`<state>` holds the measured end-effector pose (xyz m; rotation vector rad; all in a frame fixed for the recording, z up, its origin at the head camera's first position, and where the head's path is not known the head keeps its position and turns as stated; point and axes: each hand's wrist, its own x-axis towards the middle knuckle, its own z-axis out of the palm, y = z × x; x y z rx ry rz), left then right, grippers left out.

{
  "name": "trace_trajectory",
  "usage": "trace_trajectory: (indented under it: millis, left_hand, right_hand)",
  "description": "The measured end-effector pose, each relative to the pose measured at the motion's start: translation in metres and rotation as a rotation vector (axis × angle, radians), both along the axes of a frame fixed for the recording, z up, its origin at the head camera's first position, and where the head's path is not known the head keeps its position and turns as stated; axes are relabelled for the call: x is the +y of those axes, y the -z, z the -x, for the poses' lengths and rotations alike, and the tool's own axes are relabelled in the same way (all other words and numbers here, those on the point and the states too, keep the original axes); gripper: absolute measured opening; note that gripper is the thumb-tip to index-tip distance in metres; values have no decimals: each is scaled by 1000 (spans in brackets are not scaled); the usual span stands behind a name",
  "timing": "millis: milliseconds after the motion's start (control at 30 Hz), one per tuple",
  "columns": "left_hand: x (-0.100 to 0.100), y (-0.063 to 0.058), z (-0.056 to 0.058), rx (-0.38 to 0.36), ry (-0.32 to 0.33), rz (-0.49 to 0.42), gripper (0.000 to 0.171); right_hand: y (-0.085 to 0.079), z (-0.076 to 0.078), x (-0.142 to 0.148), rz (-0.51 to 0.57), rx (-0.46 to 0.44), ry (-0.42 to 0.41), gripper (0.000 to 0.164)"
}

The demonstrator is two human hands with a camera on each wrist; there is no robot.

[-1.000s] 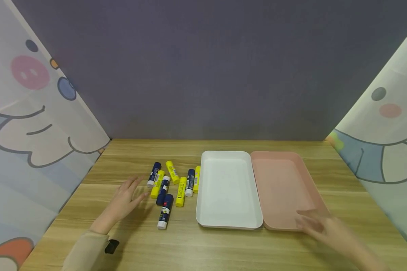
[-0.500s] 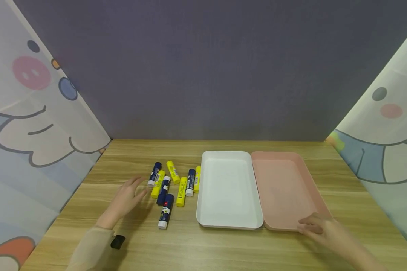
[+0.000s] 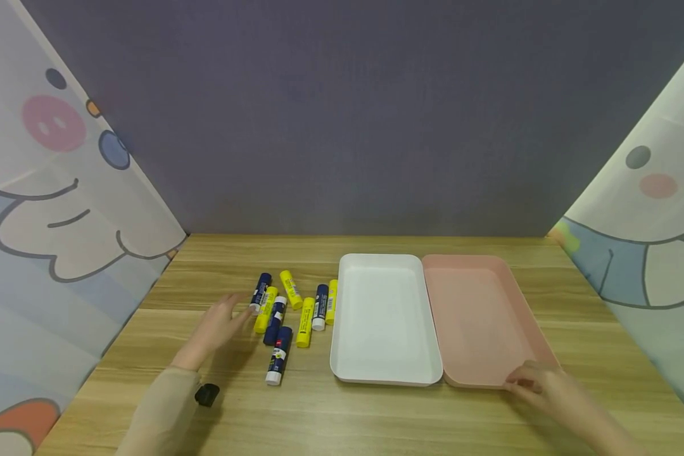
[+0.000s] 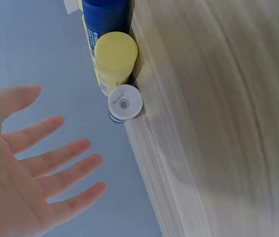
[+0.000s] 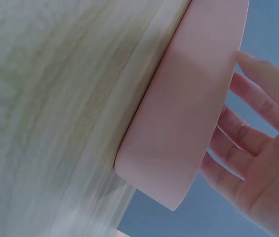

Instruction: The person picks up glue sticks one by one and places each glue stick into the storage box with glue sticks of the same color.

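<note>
Yellow glue stick (image 3: 266, 310), left of frame centre, lies just right of your left hand (image 3: 212, 326); long axis steep, lower left to upper right. Blue glue stick (image 3: 261, 288) up beside it, similar slant. Left hand nearer, fingers spread, holding nothing. White tray (image 3: 384, 316) lies between sticks and pink tray (image 3: 473, 310); your right hand (image 3: 547, 389) straddles pink rim, can't tell if pinching.

Glue sticks (image 3: 304, 323), eight: four navy, each with one white end, four yellow; all lying on their sides, loosely clustered, some touching, on wood-grain table (image 3: 342, 418). Pink tray (image 3: 473, 310): shallow, rectangular, round-cornered; resting flat, right of the cluster.
</note>
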<state>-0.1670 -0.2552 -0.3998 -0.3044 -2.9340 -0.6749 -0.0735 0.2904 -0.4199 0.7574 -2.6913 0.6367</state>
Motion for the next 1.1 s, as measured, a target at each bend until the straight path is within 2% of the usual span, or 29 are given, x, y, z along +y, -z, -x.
trace_trajectory:
  millis: [233, 533, 933, 1100]
  left_hand:
    - [-2, -1, 14, -18, 19, -16, 39]
    - [-5, 0, 28, -82, 12, -46, 40]
    - [-2, 4, 41, -132, -23, -65, 39]
    - [-1, 6, 46, -199, -72, -64, 40]
  right_hand:
    - [4, 2, 1, 31, 9, -59, 19]
    - [5, 2, 2, 25, 71, -66, 26]
    - [5, 2, 3, 36, 57, -78, 26]
    - [4, 2, 2, 17, 46, -77, 25]
